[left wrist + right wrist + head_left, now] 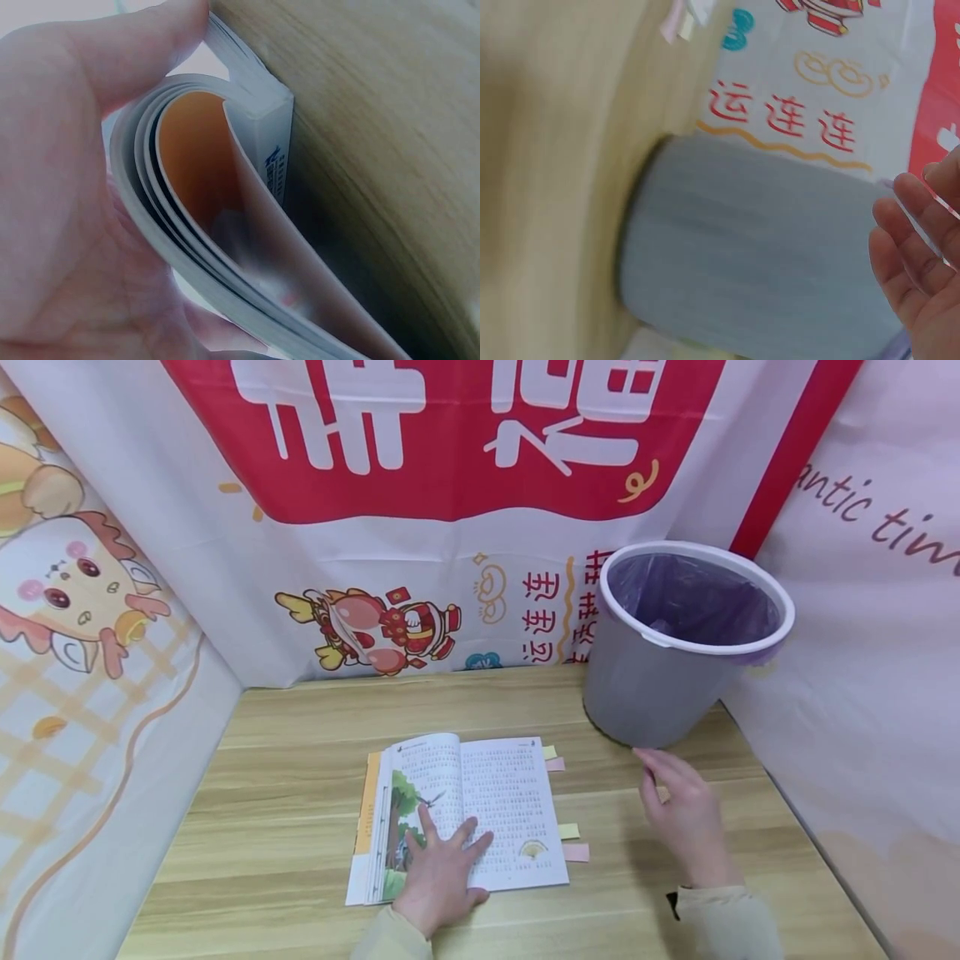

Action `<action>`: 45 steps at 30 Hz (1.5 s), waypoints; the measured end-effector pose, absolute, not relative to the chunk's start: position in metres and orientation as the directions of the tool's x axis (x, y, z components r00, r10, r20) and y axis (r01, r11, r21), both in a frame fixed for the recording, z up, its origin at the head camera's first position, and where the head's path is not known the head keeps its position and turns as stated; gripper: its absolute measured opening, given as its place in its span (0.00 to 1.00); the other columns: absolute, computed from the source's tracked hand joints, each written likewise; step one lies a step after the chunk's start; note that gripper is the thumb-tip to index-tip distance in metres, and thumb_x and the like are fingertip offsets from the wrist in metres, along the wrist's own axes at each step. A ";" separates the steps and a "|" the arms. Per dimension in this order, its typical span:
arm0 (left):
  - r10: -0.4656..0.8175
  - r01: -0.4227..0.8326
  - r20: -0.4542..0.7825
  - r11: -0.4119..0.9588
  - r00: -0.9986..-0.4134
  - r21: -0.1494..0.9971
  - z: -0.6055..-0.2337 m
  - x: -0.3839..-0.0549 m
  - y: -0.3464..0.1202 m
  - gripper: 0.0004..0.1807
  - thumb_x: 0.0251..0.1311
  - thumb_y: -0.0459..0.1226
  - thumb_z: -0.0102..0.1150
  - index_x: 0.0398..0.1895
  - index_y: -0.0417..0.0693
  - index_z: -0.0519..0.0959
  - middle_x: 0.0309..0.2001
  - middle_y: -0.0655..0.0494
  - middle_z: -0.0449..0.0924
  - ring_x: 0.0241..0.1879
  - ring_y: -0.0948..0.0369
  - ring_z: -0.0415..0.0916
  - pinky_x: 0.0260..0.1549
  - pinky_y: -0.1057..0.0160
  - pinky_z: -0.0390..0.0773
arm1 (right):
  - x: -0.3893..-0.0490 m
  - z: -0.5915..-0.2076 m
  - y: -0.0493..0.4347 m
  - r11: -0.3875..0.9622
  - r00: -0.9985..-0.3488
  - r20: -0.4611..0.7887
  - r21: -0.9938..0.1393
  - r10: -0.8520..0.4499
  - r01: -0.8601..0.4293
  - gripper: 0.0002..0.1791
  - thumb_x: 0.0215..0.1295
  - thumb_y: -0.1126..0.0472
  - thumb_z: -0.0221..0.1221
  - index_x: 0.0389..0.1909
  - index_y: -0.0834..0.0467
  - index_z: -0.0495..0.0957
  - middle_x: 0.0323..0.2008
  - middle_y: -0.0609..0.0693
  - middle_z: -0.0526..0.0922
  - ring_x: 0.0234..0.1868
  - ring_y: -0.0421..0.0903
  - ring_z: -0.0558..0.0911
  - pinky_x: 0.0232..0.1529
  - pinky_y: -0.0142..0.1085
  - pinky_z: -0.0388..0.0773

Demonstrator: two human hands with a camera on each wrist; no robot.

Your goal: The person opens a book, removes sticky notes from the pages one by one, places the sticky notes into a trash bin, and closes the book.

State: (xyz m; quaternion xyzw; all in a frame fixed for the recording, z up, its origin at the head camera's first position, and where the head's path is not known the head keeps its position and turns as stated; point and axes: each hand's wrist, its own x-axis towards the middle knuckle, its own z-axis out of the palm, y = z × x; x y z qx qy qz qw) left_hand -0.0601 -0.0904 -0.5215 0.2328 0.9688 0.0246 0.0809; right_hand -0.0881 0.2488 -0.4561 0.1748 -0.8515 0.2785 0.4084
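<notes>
An open book [504,793] lies on the wooden table, with printed text and a green picture on its left page. My left hand [441,868] rests on it with spread fingers, across the fold. Seen from the left wrist, the pages [161,202] bow up in a curve beside the palm and thumb. My right hand [688,818] is over the table, right of the book and in front of a grey bin [645,693]. Its fingers [889,274] bend loosely in the right wrist view, and I see nothing held in them.
The bin's white rim [780,602] surrounds a purple liner bag [682,597]. Yellow tabs [570,832] and pink tabs [576,852] stick out from the book's right edge. Printed cloth [450,552] hangs behind the table [285,760], with more at both sides.
</notes>
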 end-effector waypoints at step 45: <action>0.452 0.443 -0.152 0.892 -0.879 0.088 -0.522 -0.062 -0.091 0.43 0.49 0.65 0.65 0.71 0.68 0.69 0.73 0.56 0.62 0.63 0.15 0.39 0.50 0.17 0.55 | -0.032 -0.546 0.176 0.787 -0.930 0.354 -0.545 -0.098 -0.290 0.16 0.54 0.66 0.72 0.46 0.60 0.86 0.47 0.55 0.86 0.50 0.54 0.84 0.53 0.51 0.80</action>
